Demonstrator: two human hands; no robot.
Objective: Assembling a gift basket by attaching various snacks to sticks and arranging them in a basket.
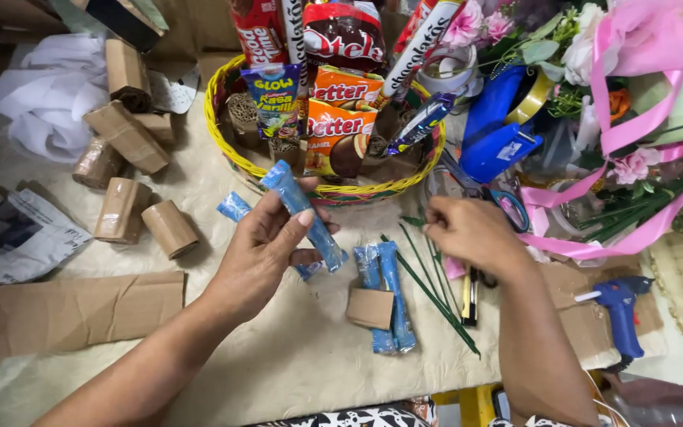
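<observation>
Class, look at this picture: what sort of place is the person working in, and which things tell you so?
Probably a home craft table for making gift hampers. A woven basket of snack packs, pink ribbon with artificial flowers, and a blue glue gun suggest it.

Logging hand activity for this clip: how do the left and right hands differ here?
The left hand is raised and grips two blue snack sticks; the right hand holds none and reaches down to the green floral stems. The left sits nearer the snack basket. Both are bare.
</observation>
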